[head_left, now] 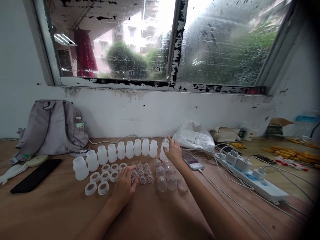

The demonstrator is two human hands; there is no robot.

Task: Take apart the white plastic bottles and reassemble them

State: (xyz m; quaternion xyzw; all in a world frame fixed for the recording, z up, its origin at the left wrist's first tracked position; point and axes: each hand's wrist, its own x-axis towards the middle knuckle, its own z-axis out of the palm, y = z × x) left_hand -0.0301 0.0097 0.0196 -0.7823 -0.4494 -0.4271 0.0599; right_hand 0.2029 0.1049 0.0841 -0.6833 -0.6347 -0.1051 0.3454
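My left hand (125,182) hovers at the left edge of a group of clear bottle teats (142,172), thumb and forefinger apart, nothing visible between them. Beneath and left of it lie several translucent screw rings (103,188). My right hand (173,151) is at a baby bottle (163,155) that stands apart at the right end of a row; its fingers are spread, and whether they touch the bottle is unclear. The other frosted bottles (121,150) stand upright and open-topped in a curved row. Clear dome caps (161,183) sit below my right hand, partly hidden by the forearm.
A phone (192,160) with a cable and a power strip (260,186) lie on the right. Behind is a plastic-wrapped package (193,136). At left are a grey backpack (53,126) and a black phone-like slab (36,176). Yellow parts (287,153) lie far right.
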